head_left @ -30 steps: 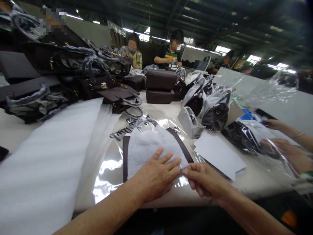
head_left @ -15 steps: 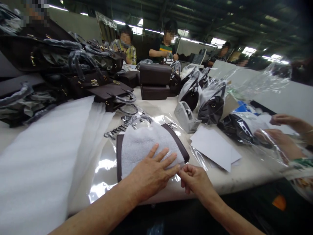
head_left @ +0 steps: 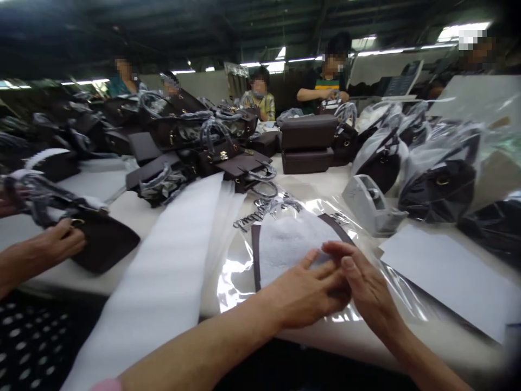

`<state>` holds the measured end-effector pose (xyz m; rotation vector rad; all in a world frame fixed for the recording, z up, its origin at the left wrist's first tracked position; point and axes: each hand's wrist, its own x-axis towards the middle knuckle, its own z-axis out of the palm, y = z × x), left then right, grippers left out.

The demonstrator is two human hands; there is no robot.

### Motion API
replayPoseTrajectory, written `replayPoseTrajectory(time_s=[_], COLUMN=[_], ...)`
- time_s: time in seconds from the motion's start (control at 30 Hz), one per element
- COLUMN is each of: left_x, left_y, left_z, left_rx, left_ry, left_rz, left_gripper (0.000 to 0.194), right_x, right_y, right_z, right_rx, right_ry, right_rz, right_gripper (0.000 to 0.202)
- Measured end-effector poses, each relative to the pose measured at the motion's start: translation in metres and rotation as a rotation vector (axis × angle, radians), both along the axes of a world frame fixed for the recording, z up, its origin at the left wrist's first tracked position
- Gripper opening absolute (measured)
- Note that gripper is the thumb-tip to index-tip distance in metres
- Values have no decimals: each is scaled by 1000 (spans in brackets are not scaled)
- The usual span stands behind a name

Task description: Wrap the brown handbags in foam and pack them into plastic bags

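A dark brown handbag lies flat on the table, mostly covered by a white foam sheet. Its plastic-wrapped handles point away from me, and clear plastic film spreads around it. Over the near right part of the foam is my left hand, fingers apart and slightly bent. My right hand meets its fingertips from the right, fingers stretched out. The overlap partly hides the left fingers. I cannot make out anything held in either hand.
Stacked white foam sheets lie to the left. Right of the bag are white cards and a grey tape dispenser. Wrapped handbags stand behind. At far left a co-worker's hand touches another handbag.
My view has swung left. My left hand has come off its flat spread on the foam, and my right hand has gone from a pinch at the bag's corner to outstretched fingers meeting the left.
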<state>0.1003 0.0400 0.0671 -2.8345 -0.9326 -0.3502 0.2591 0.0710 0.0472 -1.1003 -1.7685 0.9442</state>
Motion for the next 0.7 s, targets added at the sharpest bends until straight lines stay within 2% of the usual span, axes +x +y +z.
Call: replayPoseTrajectory(time_s=[0.07,0.1,0.17,0.23,0.3,0.33,0.4,0.5,0.6,0.7], left_x=[-6,-11,-24,-39,-49,-52,-53,-46,-39,-34], left_y=[-9,-15,-33,-54,-74,-82,-92,-95,-92,-89], left_z=[5,7,11,10,3,-3,-15,-27,-28,-23], left_rx=[116,165,235,252,162,91,-42,-106,-163,-237], left_ry=[-48,-105,-309,-554,-707,-743,-792,-915,-1039,-1152], left_rz=[-28,13,254,606,869,927,927,896,929,976], left_gripper=[22,19,10,17,24,24,23,23,13,3], right_x=[-2,-2,0,-2,-6,-8,-13,-20,-32,-48], right_y=[4,4,2,-1,-4,-5,-6,-5,-3,0], right_z=[-8,-10,-11,-10,-9,-8,-7,-3,3,4], right_rx=[117,186,327,436,533,580,668,765,855,933], right_ry=[-121,-173,-286,-413,-510,-545,-601,-656,-666,-660], right_rz=[45,84,151,196,219,229,256,324,393,385], right_gripper=[36,38,42,53,61,61,53,40,32,31])
